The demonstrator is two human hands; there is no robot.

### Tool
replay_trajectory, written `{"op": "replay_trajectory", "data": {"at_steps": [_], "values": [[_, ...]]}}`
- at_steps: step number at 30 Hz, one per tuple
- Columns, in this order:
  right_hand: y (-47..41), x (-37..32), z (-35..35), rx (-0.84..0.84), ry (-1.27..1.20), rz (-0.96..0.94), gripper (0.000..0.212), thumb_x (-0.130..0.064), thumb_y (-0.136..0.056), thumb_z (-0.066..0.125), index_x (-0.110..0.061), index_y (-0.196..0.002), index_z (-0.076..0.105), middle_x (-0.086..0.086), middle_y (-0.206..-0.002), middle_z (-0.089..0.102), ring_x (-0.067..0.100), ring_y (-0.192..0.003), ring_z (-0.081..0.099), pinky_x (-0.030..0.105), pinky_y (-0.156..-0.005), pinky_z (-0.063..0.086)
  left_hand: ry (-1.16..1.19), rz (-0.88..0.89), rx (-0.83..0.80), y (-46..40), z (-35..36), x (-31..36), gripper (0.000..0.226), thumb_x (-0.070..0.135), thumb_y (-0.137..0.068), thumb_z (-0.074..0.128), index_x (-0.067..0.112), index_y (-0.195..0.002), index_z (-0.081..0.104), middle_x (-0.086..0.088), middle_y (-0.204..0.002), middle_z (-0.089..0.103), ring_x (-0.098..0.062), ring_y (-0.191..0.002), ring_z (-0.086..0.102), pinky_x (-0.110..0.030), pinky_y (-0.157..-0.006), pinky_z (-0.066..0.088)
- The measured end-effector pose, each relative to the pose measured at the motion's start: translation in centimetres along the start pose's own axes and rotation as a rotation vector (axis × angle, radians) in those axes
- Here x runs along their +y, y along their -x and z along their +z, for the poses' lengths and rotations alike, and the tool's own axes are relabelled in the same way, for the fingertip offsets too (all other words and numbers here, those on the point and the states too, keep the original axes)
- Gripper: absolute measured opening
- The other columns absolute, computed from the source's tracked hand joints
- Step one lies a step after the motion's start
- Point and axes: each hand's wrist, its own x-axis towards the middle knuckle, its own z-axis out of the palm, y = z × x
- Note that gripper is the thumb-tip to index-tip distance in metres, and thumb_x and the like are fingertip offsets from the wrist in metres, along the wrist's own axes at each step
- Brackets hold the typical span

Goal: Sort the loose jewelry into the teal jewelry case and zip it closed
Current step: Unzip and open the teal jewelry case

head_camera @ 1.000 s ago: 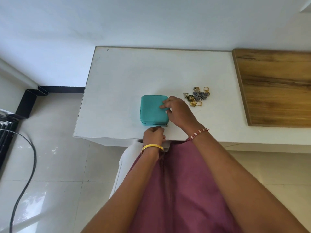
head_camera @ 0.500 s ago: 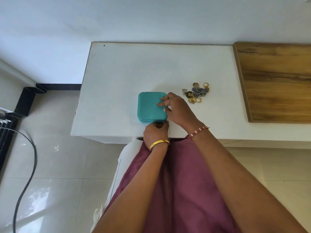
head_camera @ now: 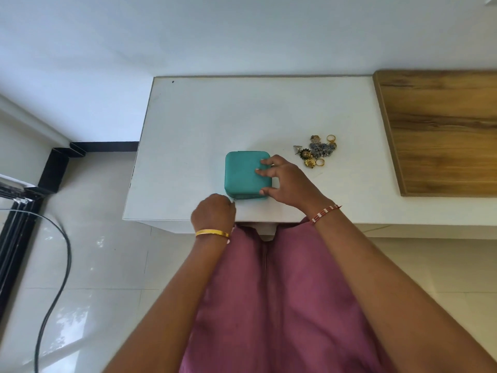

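The teal jewelry case point(head_camera: 242, 173) lies with its lid down near the front edge of the white table point(head_camera: 201, 117). My right hand point(head_camera: 285, 181) holds it steady, fingertips on the lid's right side and thumb against the front right corner. My left hand point(head_camera: 213, 212) is curled at the case's front left corner and seems to pinch the zipper pull; its fingertips are hidden. A dark slit shows along the case's front side. The loose jewelry point(head_camera: 316, 152), a small heap of gold rings and flower-shaped pieces, lies on the table to the right of the case.
A wooden board point(head_camera: 441, 130) covers the table's right end. The white wall stands right behind the table. On the tiled floor to the left run a black cable point(head_camera: 57, 278) and a black frame point(head_camera: 16, 224). My maroon garment point(head_camera: 269, 305) hangs below the table edge.
My left hand has slid left along the case's front side, from the front right corner to the front left corner. My right hand stays on the case, thumb now at the front corner.
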Motion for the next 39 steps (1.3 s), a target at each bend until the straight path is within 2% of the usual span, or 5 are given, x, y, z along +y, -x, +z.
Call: {"op": "replay_trajectory", "data": {"at_steps": [9, 14, 19, 27, 39], "values": [[0.3, 0.4, 0.6, 0.032, -0.006, -0.030, 0.053, -0.018, -0.080, 0.070, -0.014, -0.129, 0.053, 0.006, -0.148, 0.030, 0.023, -0.133, 0.034, 0.025, -0.109, 0.025, -0.036, 0.260, 0.161, -2.5, -0.2, -3.8, 0.026, 0.029, -0.091, 0.050, 0.012, -0.088, 0.069, -0.009, -0.089, 0.065, -0.034, -0.081, 0.062, -0.030, -0.061, 0.039], [0.0, 0.6, 0.7, 0.057, 0.044, -0.070, 0.065, -0.029, -0.065, 0.082, -0.010, -0.123, 0.057, 0.005, -0.155, 0.016, 0.021, -0.139, 0.026, 0.020, -0.108, 0.021, 0.018, 0.332, 0.218, -2.8, 0.8, -4.2, 0.025, 0.025, -0.092, 0.050, 0.007, -0.092, 0.067, -0.014, -0.088, 0.066, -0.038, -0.076, 0.063, -0.034, -0.059, 0.044], [-0.2, -0.1, 2.1, 0.109, 0.126, -0.101, 0.055, -0.026, -0.069, 0.079, -0.004, -0.110, 0.050, 0.015, -0.152, 0.024, 0.030, -0.139, 0.026, 0.039, -0.111, 0.031, 0.089, 0.340, 0.216, -2.7, 1.5, -4.3, 0.023, 0.021, -0.092, 0.051, 0.004, -0.092, 0.067, -0.015, -0.086, 0.064, -0.038, -0.074, 0.062, -0.035, -0.058, 0.046], [0.7, 0.4, 1.5, 0.047, 0.158, -0.138, 0.048, -0.017, -0.071, 0.076, -0.003, -0.112, 0.054, 0.012, -0.151, 0.028, 0.029, -0.126, 0.044, 0.028, -0.097, 0.038, 0.196, 0.388, 0.134, -1.0, 1.7, -5.3, 0.018, 0.013, -0.091, 0.052, 0.000, -0.090, 0.065, -0.018, -0.083, 0.062, -0.037, -0.073, 0.059, -0.031, -0.062, 0.041], [0.9, 0.3, 1.2, 0.020, 0.173, -0.127, 0.047, -0.016, -0.072, 0.075, -0.003, -0.112, 0.055, 0.010, -0.152, 0.026, 0.028, -0.126, 0.044, 0.027, -0.098, 0.036, 0.089, 0.295, 0.148, -6.7, -0.7, -2.8, 0.014, 0.002, -0.090, 0.044, -0.003, -0.094, 0.057, -0.022, -0.099, 0.056, -0.041, -0.084, 0.057, -0.040, -0.068, 0.043]]}}
